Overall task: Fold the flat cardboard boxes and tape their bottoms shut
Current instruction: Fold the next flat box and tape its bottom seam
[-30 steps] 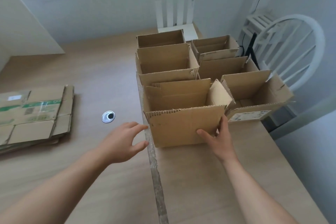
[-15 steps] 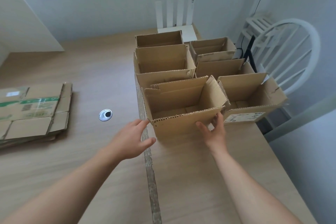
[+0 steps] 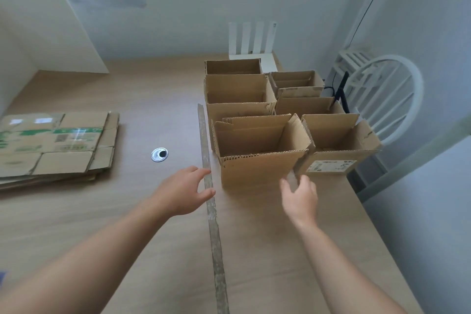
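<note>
Head view: the nearest open brown corrugated cardboard box (image 3: 257, 171) stands upright on the light wooden surface (image 3: 153, 211). Left grip (image 3: 186, 190) and right grip (image 3: 300, 197) are wide and empty, just beside its front corners. A stack of flattened brown cardboard boxes (image 3: 56, 145) lies well apart, to the left.

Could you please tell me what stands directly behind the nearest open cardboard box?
A second open brown cardboard box stands right behind the nearest box, with a third box beyond it. Their floors are hidden by the walls in front.
</note>
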A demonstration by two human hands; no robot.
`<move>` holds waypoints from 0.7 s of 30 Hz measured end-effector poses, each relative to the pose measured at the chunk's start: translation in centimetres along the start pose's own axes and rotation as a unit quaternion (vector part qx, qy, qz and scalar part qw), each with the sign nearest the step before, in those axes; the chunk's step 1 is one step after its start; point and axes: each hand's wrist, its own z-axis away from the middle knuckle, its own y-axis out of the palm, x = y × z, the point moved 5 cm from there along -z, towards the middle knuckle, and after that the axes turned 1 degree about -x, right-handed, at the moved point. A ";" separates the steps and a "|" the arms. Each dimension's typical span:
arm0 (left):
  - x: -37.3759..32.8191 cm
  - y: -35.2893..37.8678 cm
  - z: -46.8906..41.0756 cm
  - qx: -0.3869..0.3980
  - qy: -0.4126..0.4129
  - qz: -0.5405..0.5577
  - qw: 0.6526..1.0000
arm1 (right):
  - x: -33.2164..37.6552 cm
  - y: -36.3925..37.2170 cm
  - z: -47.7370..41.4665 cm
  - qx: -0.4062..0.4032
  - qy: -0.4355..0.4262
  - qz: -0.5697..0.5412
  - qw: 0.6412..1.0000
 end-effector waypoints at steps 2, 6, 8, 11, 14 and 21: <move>0.5 -0.7 1.4 -0.010 0.003 -0.031 0.999 | 2.0 0.3 2.4 0.044 -0.086 0.080 0.992; 2.6 -2.6 5.1 -0.036 0.008 -0.106 0.994 | 7.6 2.6 7.9 0.104 -0.272 0.259 0.921; 4.1 -3.9 7.3 -0.045 0.012 -0.145 0.988 | 10.6 4.2 10.7 0.114 -0.338 0.308 0.882; 7.1 -5.9 11.1 -0.058 0.014 -0.193 0.979 | 14.6 6.9 14.9 0.125 -0.409 0.348 0.834; 11.1 -7.9 15.6 -0.078 -0.007 -0.217 0.973 | 18.3 9.9 19.2 0.133 -0.445 0.373 0.804; 21.3 -11.1 25.0 -0.073 -0.067 -0.237 0.966 | 24.8 17.0 28.5 0.145 -0.489 0.384 0.770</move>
